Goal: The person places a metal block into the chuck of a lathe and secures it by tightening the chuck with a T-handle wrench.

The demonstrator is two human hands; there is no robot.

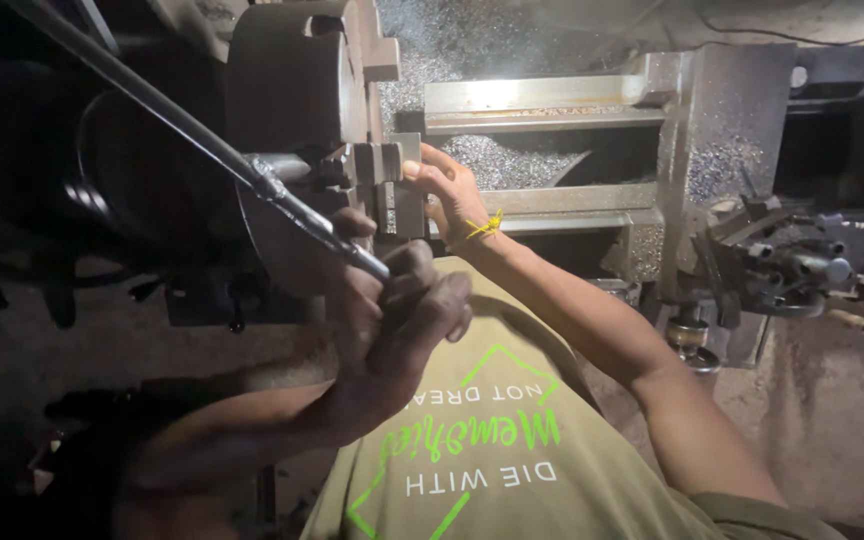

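**Lathe chuck work: workpiece seated in jaws, long bar gripped on the chuck**

Status: a small stepped metal workpiece (384,163) already sits in the lathe chuck (297,90), between the chuck jaws. The person's right hand (449,192) is on it, fingers curled over its outer end and touching the jaw block just below. Grip of that hand reads as a light steadying hold on the part, not a full fist. The left hand (392,320) is wrapped tight round the near end of a long steel bar (202,140), a closed fist grip with the bar running through it. The bar's other end leaves the frame at upper left; midway it crosses a fitting at the chuck rim. Judged: the part is loaded and the clamping or adjusting step is in hand. No cutting shows. The tool post (792,262) stands well apart at the right, clear of the part, so machining looks not yet begun.

Orientation: the bar's long axis runs diagonally, upper left down to the left fist near centre. The workpiece's long axis lies roughly horizontal, along the spindle line, free end pointing right toward the lathe bed (552,105), which carries metal swarf (512,160).

A yellow thread (484,226) circles the right wrist.
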